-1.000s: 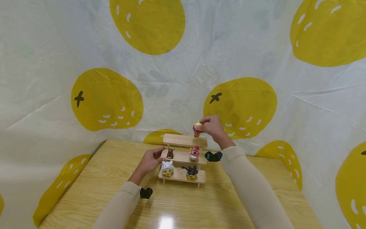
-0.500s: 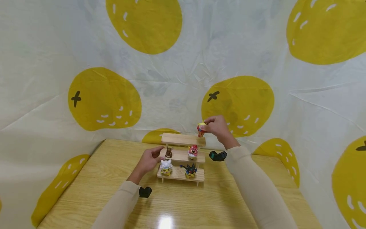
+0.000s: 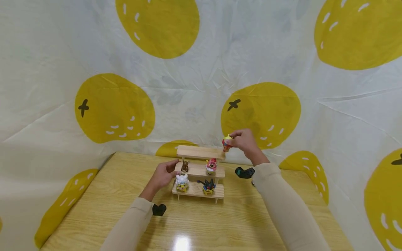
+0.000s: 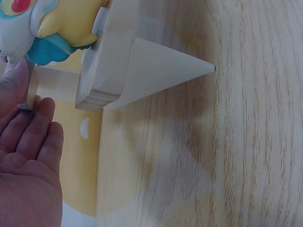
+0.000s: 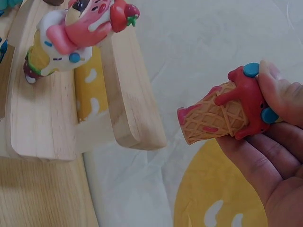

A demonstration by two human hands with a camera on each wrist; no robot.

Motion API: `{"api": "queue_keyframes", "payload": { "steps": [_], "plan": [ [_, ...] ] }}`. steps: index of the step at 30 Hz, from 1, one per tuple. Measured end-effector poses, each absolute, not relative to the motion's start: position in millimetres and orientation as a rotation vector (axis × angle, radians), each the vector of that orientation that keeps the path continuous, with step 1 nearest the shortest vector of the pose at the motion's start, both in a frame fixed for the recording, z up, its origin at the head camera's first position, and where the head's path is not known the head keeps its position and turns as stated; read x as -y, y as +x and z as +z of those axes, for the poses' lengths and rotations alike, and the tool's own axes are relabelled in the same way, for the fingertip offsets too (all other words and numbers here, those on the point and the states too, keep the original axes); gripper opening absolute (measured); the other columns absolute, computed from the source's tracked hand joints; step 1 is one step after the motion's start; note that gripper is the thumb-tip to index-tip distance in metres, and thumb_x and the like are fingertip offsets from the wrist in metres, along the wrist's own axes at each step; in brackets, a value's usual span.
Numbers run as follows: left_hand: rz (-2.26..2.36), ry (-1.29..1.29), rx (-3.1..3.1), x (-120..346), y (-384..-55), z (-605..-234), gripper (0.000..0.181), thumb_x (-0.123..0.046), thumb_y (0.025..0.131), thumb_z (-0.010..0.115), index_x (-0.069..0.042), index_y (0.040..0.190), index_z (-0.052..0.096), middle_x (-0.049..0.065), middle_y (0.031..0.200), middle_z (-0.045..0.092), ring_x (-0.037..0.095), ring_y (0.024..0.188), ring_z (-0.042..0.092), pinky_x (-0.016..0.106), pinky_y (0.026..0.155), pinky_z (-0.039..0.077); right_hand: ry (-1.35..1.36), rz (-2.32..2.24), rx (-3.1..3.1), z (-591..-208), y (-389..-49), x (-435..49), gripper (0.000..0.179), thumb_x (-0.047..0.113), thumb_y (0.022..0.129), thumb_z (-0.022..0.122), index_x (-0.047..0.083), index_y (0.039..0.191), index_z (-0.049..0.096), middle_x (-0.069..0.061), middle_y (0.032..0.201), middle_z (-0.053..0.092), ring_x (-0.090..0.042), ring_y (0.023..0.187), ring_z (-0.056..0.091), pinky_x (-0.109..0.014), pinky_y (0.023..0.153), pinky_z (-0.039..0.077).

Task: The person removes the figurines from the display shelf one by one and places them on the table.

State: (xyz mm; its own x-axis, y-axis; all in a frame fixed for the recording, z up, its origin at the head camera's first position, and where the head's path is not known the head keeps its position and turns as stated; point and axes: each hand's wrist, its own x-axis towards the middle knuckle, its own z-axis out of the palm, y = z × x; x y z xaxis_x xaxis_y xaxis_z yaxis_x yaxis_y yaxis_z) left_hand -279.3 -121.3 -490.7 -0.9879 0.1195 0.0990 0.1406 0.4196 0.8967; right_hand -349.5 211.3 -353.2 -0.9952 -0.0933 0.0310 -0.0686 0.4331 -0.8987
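A three-tier wooden display shelf (image 3: 201,152) stands on the table. My left hand (image 3: 163,176) grips the left end of its middle tier, thumb above and fingers below the board. My right hand (image 3: 247,142) pinches an ice-cream-cone figurine (image 5: 220,111) by its upper part, just off the right end of the top tier. The cone has a waffle pattern, red drips and a yellow top. A brown figurine (image 3: 184,166) and a pink bear figurine (image 3: 211,166) occupy the middle tier. On the bottom tier are a white-capped yellow figurine (image 3: 182,183) and a black-eared one (image 3: 208,187).
Wood-grain table (image 3: 201,223) surrounds the shelf. Behind and on both sides hangs a pale cloth (image 3: 188,97) with large yellow fruit prints. Black devices are worn at both wrists, including the right wrist device (image 3: 245,172).
My right hand has carried the cone figurine rightward and slightly down, from over the top tier's right end to just beyond it. My left hand keeps its place on the shelf.
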Motion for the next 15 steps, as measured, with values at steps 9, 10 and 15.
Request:
{"api": "queue_keyframes", "payload": {
  "steps": [9, 10, 15],
  "plan": [
    [-1.646, -0.246, 2.626, 120.6, -277.2, -487.9, 0.057, -0.008, 0.1, 0.069, -0.002, 0.154, 0.05, 0.02, 0.158, 0.05, 0.041, 0.143, 0.052, 0.052, 0.113, 0.051, -0.143, -1.647, -2.663, -353.9, -348.0, -223.0, 0.034, 0.01, 0.095, 0.077, -0.008, 0.123, 0.071, -0.027, 0.128, 0.067, -0.028, 0.1, 0.07, -0.038, 0.09, 0.064],
    [-1.641, -0.248, 2.626, 120.4, -276.8, -487.7, 0.057, -0.008, 0.1, 0.069, -0.002, 0.154, 0.05, 0.02, 0.158, 0.05, 0.041, 0.143, 0.052, 0.052, 0.112, 0.051, -0.143, -1.653, -2.659, -354.2, -348.1, -224.3, 0.035, 0.01, 0.095, 0.077, -0.008, 0.124, 0.071, -0.027, 0.128, 0.068, -0.027, 0.1, 0.07, -0.039, 0.091, 0.064],
    [-1.669, -0.231, 2.622, 119.4, -277.4, -487.1, 0.057, -0.007, 0.1, 0.069, -0.002, 0.154, 0.05, 0.02, 0.159, 0.05, 0.04, 0.144, 0.052, 0.052, 0.114, 0.05, -0.155, -1.661, -2.649, -355.3, -347.6, -231.0, 0.036, 0.009, 0.094, 0.078, -0.01, 0.123, 0.07, -0.028, 0.128, 0.067, -0.026, 0.099, 0.07, -0.036, 0.088, 0.065]
  ]
}}
